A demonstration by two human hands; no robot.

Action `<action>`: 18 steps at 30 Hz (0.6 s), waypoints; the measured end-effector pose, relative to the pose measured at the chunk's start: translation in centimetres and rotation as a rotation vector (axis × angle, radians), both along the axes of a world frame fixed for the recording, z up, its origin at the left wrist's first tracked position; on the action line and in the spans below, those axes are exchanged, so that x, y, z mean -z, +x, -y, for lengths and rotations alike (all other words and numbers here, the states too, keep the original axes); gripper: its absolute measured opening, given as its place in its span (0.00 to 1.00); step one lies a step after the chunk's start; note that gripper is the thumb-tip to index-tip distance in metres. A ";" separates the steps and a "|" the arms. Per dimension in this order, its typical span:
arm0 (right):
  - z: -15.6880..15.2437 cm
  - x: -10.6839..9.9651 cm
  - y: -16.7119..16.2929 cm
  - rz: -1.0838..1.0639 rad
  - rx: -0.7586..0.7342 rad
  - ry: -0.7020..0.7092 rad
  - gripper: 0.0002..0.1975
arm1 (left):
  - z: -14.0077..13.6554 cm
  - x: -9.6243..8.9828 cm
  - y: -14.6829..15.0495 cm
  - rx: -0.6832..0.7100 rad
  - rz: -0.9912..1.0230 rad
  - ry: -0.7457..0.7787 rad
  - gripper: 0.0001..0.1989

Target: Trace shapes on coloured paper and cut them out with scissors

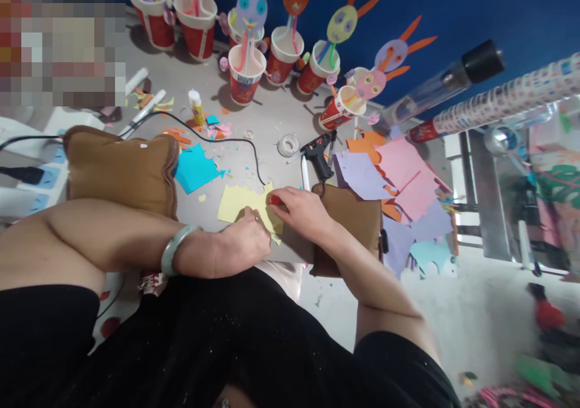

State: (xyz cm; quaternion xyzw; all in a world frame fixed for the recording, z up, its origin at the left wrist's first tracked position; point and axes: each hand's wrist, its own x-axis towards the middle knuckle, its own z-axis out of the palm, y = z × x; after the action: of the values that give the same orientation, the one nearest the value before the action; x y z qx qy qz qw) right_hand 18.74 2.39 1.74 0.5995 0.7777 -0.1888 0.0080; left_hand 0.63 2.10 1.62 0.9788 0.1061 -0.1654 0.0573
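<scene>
A piece of yellow paper [231,202] with a cut, uneven edge lies on the table under both hands. My left hand [247,239], with a pale green bangle on its wrist, presses on the paper with its fingers curled in; what they hold, if anything, is hidden. On the paper's right part rests my right hand [303,211]. Between its thumb and fingers shows a small red thing [274,200], too small to name. A black glue gun [319,155] lies just beyond the right hand, beside a roll of clear tape [288,145].
Red paper cups [247,81] with paper rabbit faces stand along the back. A glue stick [196,107], blue paper [197,167] and a brown cushion [120,169] are at left. Pink paper [403,166] and another brown cushion [348,220] lie right. A black cord [217,137] crosses the table.
</scene>
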 end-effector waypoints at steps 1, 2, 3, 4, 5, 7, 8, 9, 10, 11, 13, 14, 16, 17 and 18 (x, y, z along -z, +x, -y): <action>0.1 -0.2 0.1 -0.015 0.013 -0.001 0.13 | -0.1 -0.1 0.0 0.003 -0.005 -0.002 0.14; 0.1 -0.5 0.3 -0.036 0.034 0.005 0.15 | -0.3 -0.3 0.1 0.013 -0.015 -0.001 0.15; 0.2 -0.8 0.6 -0.057 0.058 0.016 0.17 | -0.4 -0.5 0.1 0.024 -0.028 -0.001 0.15; 0.3 -1.1 1.1 -0.070 0.086 0.033 0.18 | -0.6 -0.8 0.1 0.036 -0.043 -0.004 0.15; 0.3 -1.4 1.7 -0.068 0.116 0.056 0.19 | -0.7 -1.0 0.2 0.044 -0.058 -0.012 0.15; 0.2 -1.8 3.1 -0.023 0.185 0.114 0.16 | -1.0 -1.5 0.2 0.054 -0.083 -0.039 0.15; -0.1 -1.8 4.0 0.016 0.230 0.148 0.15 | -1.1 -1.8 0.2 0.054 -0.088 -0.044 0.15; -0.5 -1.8 5.0 0.060 0.289 0.187 0.14 | -1.1 -1.9 0.3 0.051 -0.090 -0.041 0.15; -1.1 -1.7 5.9 0.098 0.345 0.214 0.14 | -1.1 -2.0 0.3 0.050 -0.091 -0.034 0.16; -1.9 -1.5 6.8 0.132 0.402 0.237 0.14 | -1.2 -2.1 0.3 0.051 -0.087 -0.028 0.16; -3.9 -1.0 8.4 0.192 0.473 0.227 0.14 | -1.2 -2.2 0.3 0.056 -0.077 -0.023 0.16; -5.0 -0.6 9.0 0.215 0.500 0.207 0.14 | -1.1 -2.1 0.3 0.056 -0.072 -0.030 0.16; -7.1 0.1 9.8 0.256 0.545 0.156 0.14 | -1.1 -2.0 0.3 0.043 -0.059 -0.046 0.15; -8.0 0.6 10.1 0.277 0.568 0.130 0.15 | -1.1 -1.9 0.2 0.034 -0.055 -0.051 0.14; -8.7 1.0 10.3 0.285 0.586 0.107 0.16 | -1.1 -1.8 0.2 0.028 -0.051 -0.055 0.14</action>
State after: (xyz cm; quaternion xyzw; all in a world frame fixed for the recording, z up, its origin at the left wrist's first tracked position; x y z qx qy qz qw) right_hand 29.06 11.11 0.78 0.8179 0.5718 -0.0560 0.0307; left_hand 0.83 3.16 3.44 0.9737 0.0891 -0.1940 0.0791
